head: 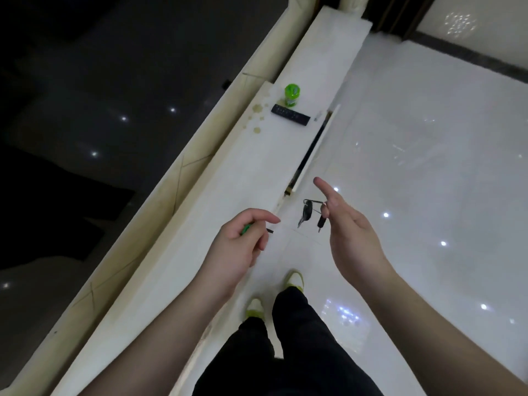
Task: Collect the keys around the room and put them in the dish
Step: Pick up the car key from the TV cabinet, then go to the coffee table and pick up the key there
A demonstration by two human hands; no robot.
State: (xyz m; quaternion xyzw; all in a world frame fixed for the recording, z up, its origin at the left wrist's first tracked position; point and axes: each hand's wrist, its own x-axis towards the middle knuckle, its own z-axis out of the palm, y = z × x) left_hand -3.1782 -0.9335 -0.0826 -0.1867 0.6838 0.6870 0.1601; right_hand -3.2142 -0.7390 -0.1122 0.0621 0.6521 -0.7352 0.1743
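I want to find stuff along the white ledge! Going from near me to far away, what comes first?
Left hand holding a green-handled thing → brown stains → black remote → green bottle.

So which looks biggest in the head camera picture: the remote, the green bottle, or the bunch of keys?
Largest to smallest, as they look:
1. remote
2. bunch of keys, hanging from the right hand
3. green bottle
The keys are nearer the camera, so true sizes are unsure.
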